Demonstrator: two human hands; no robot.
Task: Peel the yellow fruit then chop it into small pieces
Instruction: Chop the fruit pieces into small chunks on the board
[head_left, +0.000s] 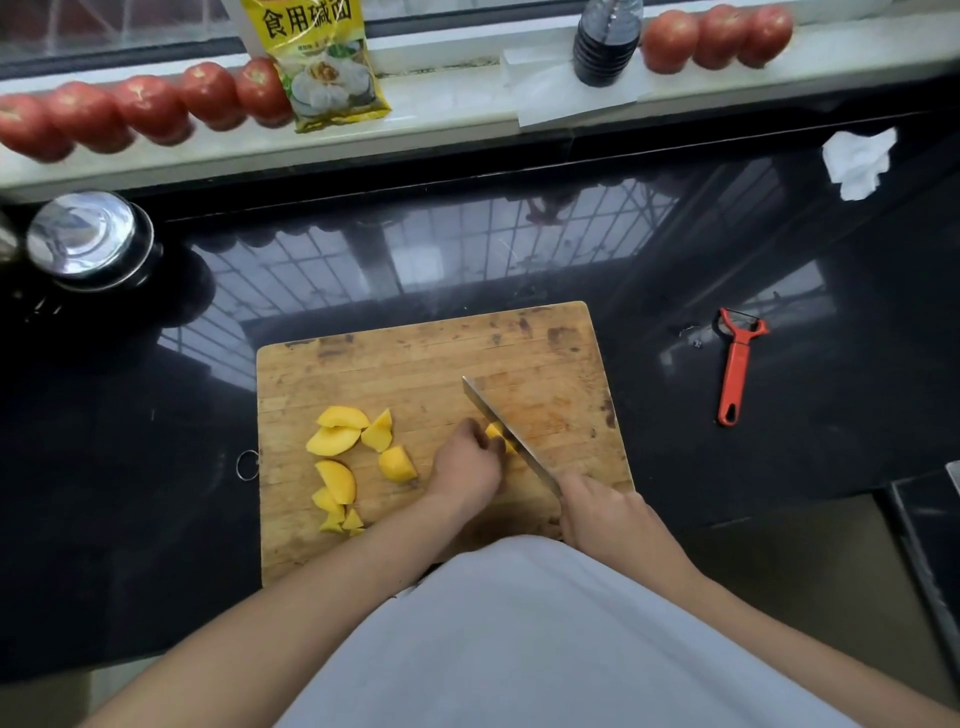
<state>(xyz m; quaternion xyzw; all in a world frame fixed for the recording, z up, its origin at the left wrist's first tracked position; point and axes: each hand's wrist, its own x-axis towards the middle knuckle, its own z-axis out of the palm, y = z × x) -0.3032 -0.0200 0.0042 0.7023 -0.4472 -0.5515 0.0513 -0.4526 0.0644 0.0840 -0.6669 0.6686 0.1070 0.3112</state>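
A wooden cutting board lies on the black counter. Several peeled yellow fruit pieces are spread over its left half. My left hand presses down on one more yellow fruit piece near the board's middle, mostly covering it. My right hand grips the handle of a knife, whose blade slants across the board and rests against the right side of that held piece.
A red peeler lies on the counter right of the board. A steel bowl sits far left, a crumpled tissue far right. Tomatoes, a yellow packet and a dark bottle line the windowsill.
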